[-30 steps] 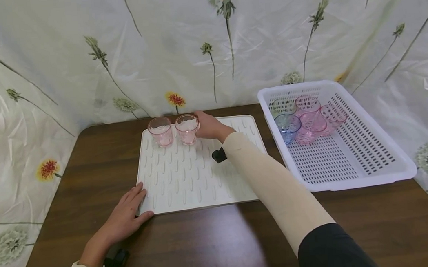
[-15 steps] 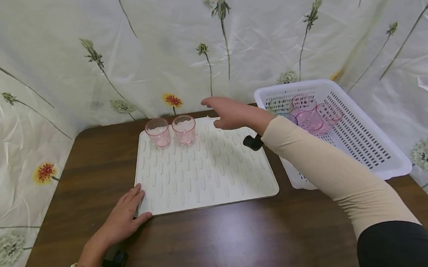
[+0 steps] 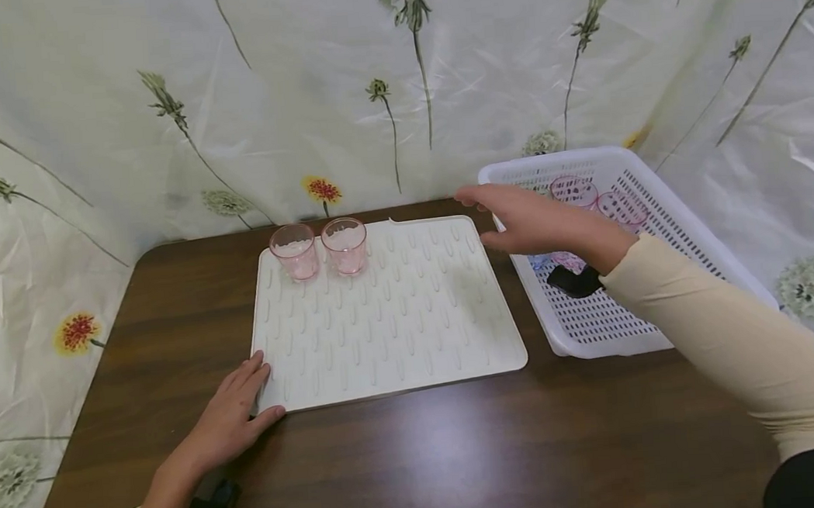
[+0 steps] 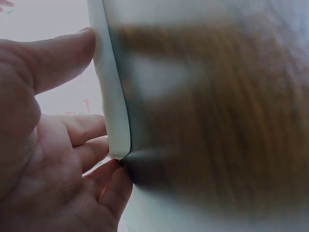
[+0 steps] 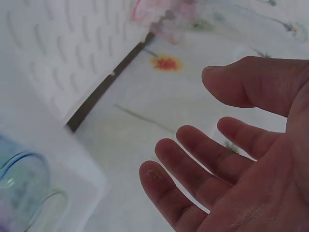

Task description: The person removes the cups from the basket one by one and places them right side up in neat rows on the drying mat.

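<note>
Two pinkish clear glasses, the left glass and the right glass, stand upright side by side at the back left of a white ridged mat. My left hand rests at the mat's front left corner; in the left wrist view its thumb and fingertips touch the mat's edges. Fingers loosely extended and holding nothing, my right hand is over the left rim of a white slotted basket. Pink glasses inside are partly hidden by that hand. A blue-rimmed glass shows in the right wrist view.
A dark wooden table carries the mat and basket, the basket standing right of the mat. Behind them hangs a pale flower-printed cloth, close to the table's back edge.
My right hand has let go of the right-hand glass on the mat and moved right, to over the basket. My left hand has stayed at the mat's corner.
</note>
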The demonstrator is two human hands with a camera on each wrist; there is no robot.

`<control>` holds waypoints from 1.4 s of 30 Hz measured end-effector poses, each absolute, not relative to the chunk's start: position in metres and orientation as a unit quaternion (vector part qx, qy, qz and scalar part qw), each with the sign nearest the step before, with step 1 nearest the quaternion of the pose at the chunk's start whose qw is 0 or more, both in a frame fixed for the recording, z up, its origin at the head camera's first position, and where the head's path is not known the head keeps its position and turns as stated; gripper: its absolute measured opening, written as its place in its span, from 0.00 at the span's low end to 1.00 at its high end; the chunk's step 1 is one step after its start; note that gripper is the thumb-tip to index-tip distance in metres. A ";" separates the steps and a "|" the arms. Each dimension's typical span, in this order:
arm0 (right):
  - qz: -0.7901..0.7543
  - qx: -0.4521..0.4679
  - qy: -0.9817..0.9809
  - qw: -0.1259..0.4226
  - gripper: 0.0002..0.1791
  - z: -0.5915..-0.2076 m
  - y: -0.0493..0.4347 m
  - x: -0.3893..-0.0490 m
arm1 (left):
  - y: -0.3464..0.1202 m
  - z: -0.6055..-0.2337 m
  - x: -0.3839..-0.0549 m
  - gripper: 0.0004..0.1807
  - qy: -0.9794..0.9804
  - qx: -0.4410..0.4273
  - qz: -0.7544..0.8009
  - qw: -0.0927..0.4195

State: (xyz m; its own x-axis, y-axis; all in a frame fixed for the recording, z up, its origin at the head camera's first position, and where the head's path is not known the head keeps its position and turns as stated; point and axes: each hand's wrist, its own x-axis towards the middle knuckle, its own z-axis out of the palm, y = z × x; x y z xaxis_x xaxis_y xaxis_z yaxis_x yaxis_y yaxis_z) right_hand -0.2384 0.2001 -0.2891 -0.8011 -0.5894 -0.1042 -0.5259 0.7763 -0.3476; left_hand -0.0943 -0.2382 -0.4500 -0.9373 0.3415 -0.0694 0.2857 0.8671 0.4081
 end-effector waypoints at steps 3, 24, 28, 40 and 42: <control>-0.154 -0.285 0.941 0.096 0.36 -0.290 0.220 -0.232 | -0.239 -0.449 -0.093 0.38 0.964 0.160 0.202 0.069; -0.221 -0.166 0.956 0.098 0.36 -0.304 0.314 -0.222 | -0.240 -0.449 -0.093 0.38 0.963 0.161 0.205 0.074; -0.221 -0.153 0.958 0.102 0.37 -0.306 0.319 -0.224 | -0.240 -0.448 -0.093 0.38 0.962 0.161 0.207 0.072; -0.199 -0.110 0.968 0.108 0.37 -0.330 0.350 -0.237 | -0.241 -0.448 -0.095 0.39 0.962 0.160 0.207 0.079; -0.201 -0.103 0.968 0.108 0.37 -0.333 0.354 -0.238 | -0.241 -0.448 -0.095 0.39 0.962 0.159 0.208 0.081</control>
